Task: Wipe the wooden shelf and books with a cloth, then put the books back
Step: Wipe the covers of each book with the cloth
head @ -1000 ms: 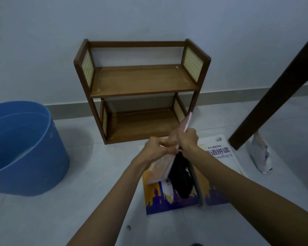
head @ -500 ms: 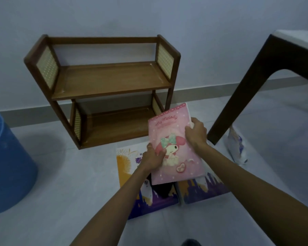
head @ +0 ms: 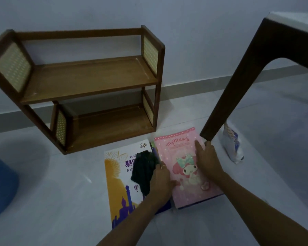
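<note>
An empty two-tier wooden shelf [head: 89,77] with woven side panels stands on the floor against the wall. In front of it lies a white, yellow and purple book [head: 117,183] with a dark cloth [head: 143,167] crumpled on it. To its right a pink My Melody book [head: 183,148] lies flat on top of another book, of which only a purple edge [head: 199,203] shows. My left hand [head: 161,180] grips the pink book's left edge, thumb on the cover, right beside the cloth. My right hand [head: 207,158] rests flat on the cover near its right edge.
A dark table leg [head: 238,86] comes down just beyond the pink book's far right corner. A white bag [head: 232,146] leans behind that leg. A blue bucket [head: 0,183] sits at the left edge. Grey floor tiles lie all around.
The pink book was held up on edge, then turned face up in both hands, and now lies flat on the right-hand book. The view has shifted right.
</note>
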A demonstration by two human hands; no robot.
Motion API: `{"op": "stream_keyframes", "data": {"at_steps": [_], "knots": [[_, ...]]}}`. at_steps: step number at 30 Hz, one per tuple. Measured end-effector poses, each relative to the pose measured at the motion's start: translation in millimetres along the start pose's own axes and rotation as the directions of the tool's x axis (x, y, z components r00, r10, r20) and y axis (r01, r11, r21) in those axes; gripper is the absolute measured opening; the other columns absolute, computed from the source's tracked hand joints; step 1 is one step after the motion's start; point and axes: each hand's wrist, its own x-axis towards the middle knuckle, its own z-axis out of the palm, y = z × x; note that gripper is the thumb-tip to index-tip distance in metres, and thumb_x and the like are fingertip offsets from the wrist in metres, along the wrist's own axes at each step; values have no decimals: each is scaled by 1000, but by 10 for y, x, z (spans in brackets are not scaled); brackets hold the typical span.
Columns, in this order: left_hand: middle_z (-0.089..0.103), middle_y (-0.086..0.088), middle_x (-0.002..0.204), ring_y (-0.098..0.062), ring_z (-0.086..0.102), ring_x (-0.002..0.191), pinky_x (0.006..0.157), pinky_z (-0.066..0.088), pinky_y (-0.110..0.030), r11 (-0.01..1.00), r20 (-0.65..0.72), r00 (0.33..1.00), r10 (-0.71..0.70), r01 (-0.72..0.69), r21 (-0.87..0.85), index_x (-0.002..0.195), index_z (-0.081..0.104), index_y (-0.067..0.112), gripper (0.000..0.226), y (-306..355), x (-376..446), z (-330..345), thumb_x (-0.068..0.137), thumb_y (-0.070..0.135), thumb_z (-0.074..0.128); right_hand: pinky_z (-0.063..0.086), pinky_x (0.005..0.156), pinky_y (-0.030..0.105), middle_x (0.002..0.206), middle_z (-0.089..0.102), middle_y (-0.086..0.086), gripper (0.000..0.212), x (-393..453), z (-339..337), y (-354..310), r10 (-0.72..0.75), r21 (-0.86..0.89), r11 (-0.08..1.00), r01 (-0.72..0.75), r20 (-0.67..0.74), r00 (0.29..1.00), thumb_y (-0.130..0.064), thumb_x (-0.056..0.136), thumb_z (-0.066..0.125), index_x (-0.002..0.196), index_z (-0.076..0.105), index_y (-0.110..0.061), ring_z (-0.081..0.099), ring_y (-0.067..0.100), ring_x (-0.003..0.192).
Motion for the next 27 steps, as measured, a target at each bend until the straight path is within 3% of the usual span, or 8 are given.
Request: {"op": "stream_keyframes", "data": {"at_steps": [7, 10, 14, 16, 18, 21, 24, 27], "knots": [[48, -12, 130, -26, 47, 115, 94, 41, -35, 906, -126, 977, 171, -106, 410, 134, 42, 6, 81, -89, -25, 57, 76, 56, 66, 23, 112, 44, 157, 10, 14, 60, -38, 252, 27, 16, -300, 954, -12, 12, 1000, -44, 100, 18, 151, 6, -15, 23, 32, 140], [53, -10, 126, -27, 49, 116, 96, 40, -39, 853, -116, 971, 207, -122, 507, 129, 49, 7, 80, -116, -10, 22, 74, 63, 62, 18, 112, 56, 155, 18, 20, 62, -19, 280, 7, -38, -415, 909, 19, -39, 999, -42, 99, 26, 150, 19, -8, 22, 38, 142], [48, -6, 134, -25, 39, 130, 108, 30, -44, 872, -231, 920, 317, -186, 453, 129, 53, 10, 51, -212, 18, -246, 89, 41, 55, 7, 113, 61, 149, 33, 23, 72, -55, 262, -334, -250, -447, 876, 182, -96, 964, -40, 85, 58, 143, 37, -4, 27, 41, 139], [50, -9, 135, -27, 42, 130, 109, 32, -45, 923, -410, 869, 278, -124, 364, 128, 53, 8, 41, -382, -11, -440, 92, 26, 54, 13, 115, 57, 148, 36, 20, 58, -192, 280, -686, -416, -378, 859, 344, -124, 901, -40, 93, 40, 142, 39, -8, 30, 36, 139], [37, -16, 147, -31, 31, 139, 115, 20, -44, 968, -446, 888, 114, 3, 253, 140, 39, 3, 48, -630, -81, -601, 96, 22, 45, 19, 115, 52, 147, 39, 18, 54, -328, 393, -990, -530, -297, 821, 489, -75, 845, -40, 98, 26, 139, 42, -10, 35, 33, 137], [6, -20, 155, -36, 12, 144, 118, 14, -46, 935, -316, 949, 11, 101, 339, 146, 12, -4, 64, -1098, -243, -767, 97, 31, 33, 26, 111, 51, 144, 42, 20, 56, -463, 691, -1243, -616, -246, 762, 599, 13, 788, -43, 95, 35, 138, 44, -8, 40, 34, 134], [-22, -5, 149, -22, -12, 145, 115, -4, -36, 900, -110, 994, 13, 36, 434, 148, -9, 5, 100, -1465, -441, -851, 76, 73, -15, 35, 102, 51, 140, 45, 25, 65, -535, 951, -1306, -510, -267, 810, 522, 118, 852, -50, 89, 35, 142, 39, -12, 46, 38, 129], [-30, -2, 146, -15, -20, 140, 114, -11, -37, 857, 44, 999, 10, -31, 514, 147, -16, 10, 121, -1563, -548, -966, 52, 83, -31, 44, 93, 51, 130, 54, 25, 64, -631, 1080, -1394, -413, -240, 870, 431, 123, 902, -44, 85, 33, 140, 37, -13, 56, 40, 118]]}}
